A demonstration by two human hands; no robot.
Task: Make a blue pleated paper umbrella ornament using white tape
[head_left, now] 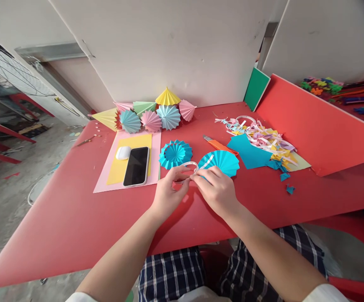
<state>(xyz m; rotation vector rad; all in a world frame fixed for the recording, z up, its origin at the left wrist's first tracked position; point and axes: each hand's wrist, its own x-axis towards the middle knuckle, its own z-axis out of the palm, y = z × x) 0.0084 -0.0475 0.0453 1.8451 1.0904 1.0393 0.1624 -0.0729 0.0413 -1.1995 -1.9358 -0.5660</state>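
My left hand (173, 189) is closed round a thin white roll of tape (194, 164), its upper rim showing above the fingers. Fingertips pinched, my right hand (215, 188) meets the left at the roll's near edge; the exact bit of tape between them is hidden. Just behind the right hand lies a blue pleated paper fan (224, 162), with a short white strip (210, 161) across it. Beyond the left hand sits a round blue pleated paper piece (175, 154) with a smaller rosette in its middle. An orange utility knife (221, 146) rests behind the fan.
Several pleated paper umbrellas (167, 97) stand against the wall. Left, a phone (137, 166) and a white case (123, 152) lie on pink and yellow sheets (104, 184). Right are blue paper (251, 151), a heap of scraps (263, 136) and an upright red board (313, 126).
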